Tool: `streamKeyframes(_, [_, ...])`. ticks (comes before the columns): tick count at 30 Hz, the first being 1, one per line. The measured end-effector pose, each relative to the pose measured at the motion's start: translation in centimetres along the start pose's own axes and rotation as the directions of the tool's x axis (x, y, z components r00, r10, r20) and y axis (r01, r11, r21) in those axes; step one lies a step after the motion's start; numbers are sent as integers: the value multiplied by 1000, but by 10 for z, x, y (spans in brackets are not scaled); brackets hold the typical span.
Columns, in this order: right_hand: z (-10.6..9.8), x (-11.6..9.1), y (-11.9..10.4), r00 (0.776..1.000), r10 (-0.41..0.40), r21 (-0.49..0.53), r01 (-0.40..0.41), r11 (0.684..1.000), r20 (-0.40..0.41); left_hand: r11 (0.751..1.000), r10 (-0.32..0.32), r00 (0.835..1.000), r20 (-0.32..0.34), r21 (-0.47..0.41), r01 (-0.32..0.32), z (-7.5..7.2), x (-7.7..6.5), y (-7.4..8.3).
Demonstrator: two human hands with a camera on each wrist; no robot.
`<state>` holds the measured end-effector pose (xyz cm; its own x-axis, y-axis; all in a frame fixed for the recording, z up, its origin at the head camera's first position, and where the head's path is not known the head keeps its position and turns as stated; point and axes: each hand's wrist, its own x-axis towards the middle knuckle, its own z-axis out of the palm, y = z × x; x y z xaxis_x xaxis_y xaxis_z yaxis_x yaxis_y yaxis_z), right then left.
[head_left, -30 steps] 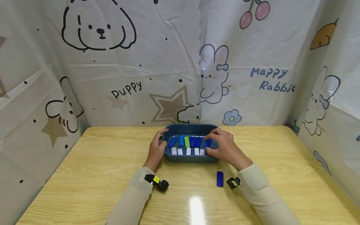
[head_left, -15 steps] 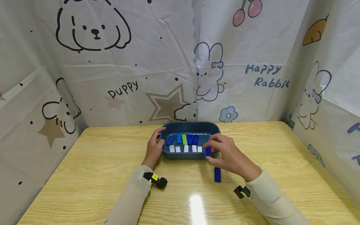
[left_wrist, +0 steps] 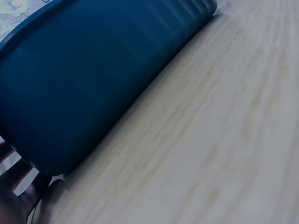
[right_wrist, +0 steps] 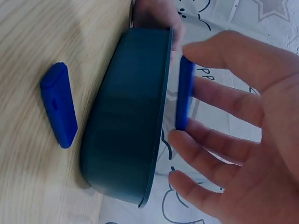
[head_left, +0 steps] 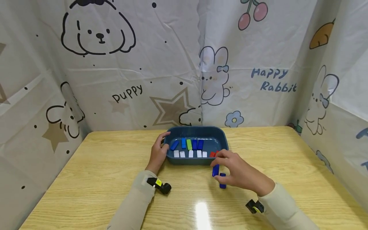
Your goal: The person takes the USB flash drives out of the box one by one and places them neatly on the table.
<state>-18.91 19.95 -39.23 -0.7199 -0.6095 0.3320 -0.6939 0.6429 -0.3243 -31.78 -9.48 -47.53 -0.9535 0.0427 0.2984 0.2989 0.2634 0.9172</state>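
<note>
Pinching a dark blue block point(head_left: 215, 170) by its two ends in the right hand point(head_left: 240, 172), with thumb and fingertips clamped on it. Held raised above the wooden table point(head_left: 86, 185), outside the blue-green tray point(head_left: 191, 161) — just in front of its right part and near a loose dark blue block point(right_wrist: 59, 105) lying on the wood, apart from the tray wall, partly covered by the right thumb in the head view. Gripping the tray's left end with the left hand point(head_left: 158, 151), with fingers and thumb around the end; seen only in part at the lower corner of the left wrist view. Filled toward the tray's back, from left to right, with a slanted blue block point(head_left: 174, 145), a lighter blue block point(head_left: 183, 143), a green block point(head_left: 189, 144) and two dark blue blocks point(head_left: 200, 144) side by side. Lined along the inner front with five white blocks point(head_left: 191, 154) — then, at the right, with red blocks point(head_left: 212, 154) partly hidden behind the right hand. Wearing pale sleeves point(head_left: 136, 198) and small black wrist cameras point(head_left: 165, 188). Backed by a white cloth point(head_left: 143, 111) printed with puppies, rabbits, stars and lettering.
</note>
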Motion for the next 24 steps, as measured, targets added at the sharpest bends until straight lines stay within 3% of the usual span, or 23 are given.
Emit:
streamKeyframes(9, [8, -2, 1, 977, 64, 33, -72, 997, 203, 1000, 9, 1000, -3, -2, -9, 1, 0, -2])
streamKeyframes(24, [30, -1, 6, 950, 122, -43, -115, 992, 288, 1000, 14, 1000, -4, -8, -14, 0, -1, -1])
